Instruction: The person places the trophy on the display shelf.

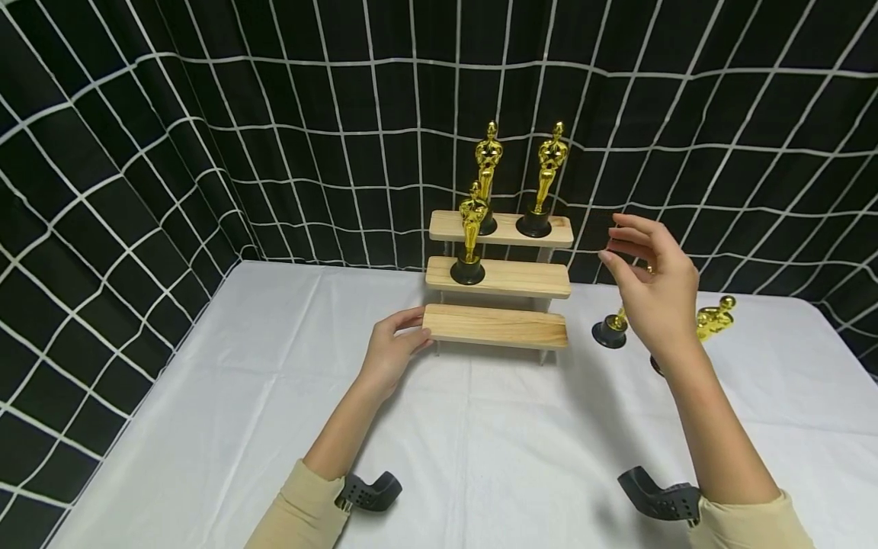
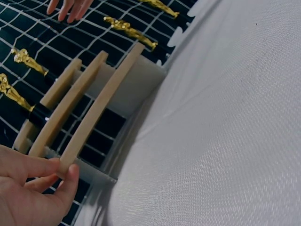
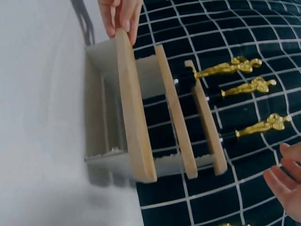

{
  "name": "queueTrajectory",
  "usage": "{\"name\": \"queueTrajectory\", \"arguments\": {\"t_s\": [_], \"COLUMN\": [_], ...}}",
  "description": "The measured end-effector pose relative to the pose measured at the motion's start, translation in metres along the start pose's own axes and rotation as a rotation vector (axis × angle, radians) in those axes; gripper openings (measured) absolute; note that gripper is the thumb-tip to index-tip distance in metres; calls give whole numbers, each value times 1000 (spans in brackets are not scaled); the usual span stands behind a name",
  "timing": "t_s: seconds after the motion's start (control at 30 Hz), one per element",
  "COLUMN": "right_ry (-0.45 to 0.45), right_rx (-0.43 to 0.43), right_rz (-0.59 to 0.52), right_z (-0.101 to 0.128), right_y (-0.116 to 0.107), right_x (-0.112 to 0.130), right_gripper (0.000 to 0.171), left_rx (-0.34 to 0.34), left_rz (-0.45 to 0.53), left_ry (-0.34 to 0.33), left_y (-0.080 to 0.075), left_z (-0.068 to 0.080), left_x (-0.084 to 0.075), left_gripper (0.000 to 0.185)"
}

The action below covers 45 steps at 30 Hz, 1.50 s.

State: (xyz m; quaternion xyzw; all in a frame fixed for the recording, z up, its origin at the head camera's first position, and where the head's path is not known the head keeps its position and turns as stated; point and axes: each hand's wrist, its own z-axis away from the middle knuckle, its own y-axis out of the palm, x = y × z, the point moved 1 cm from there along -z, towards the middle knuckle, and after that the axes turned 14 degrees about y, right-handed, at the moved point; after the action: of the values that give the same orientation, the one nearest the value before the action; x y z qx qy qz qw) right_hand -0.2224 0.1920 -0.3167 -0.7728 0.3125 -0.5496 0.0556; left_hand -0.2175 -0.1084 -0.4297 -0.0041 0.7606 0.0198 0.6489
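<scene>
**Five trophies, three steps, two hands**

Nearest are the two hands. The left hand pinches the left end of the lowest step of the wooden stand, thumb and fingers curled round the plank's end. The right hand hovers in the air, right of the stand and touching nothing, its fingers loosely bent and slightly apart.

The stand has three steps. Trophies count five: one on the middle step, just beyond the left hand's fingers; two on the top step, a left one and a right one, all upright. Two more lie on the table behind the right hand: one shows little but its black base, the other only its gold upper part, the hand and wrist covering the rest.

Two dark wrist mounts are cut off at the bottom edge of the head view.

All stands on a table under white cloth. Behind and to the left hangs a black curtain with a white grid.
</scene>
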Motion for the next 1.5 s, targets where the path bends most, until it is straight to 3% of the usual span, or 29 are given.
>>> {"name": "queueTrajectory", "arguments": {"t_s": [0.23,0.67,0.97,1.5], "right_ry": [86,192,206,325], "right_rx": [-40,-70,-95,17], "right_rz": [61,19,22,27], "right_z": [-1,-3,0,-2], "right_y": [-8,-12,-12,-12], "right_x": [-12,-42,-52,-77], "right_gripper": [49,52,51,57], "left_rx": [0,-2,1,8], "left_rz": [8,8,0,6], "left_ry": [0,-2,1,9], "left_y": [-1,0,0,-1], "left_z": [0,0,0,0], "left_x": [1,1,1,1], "left_gripper": [44,44,44,43]}}
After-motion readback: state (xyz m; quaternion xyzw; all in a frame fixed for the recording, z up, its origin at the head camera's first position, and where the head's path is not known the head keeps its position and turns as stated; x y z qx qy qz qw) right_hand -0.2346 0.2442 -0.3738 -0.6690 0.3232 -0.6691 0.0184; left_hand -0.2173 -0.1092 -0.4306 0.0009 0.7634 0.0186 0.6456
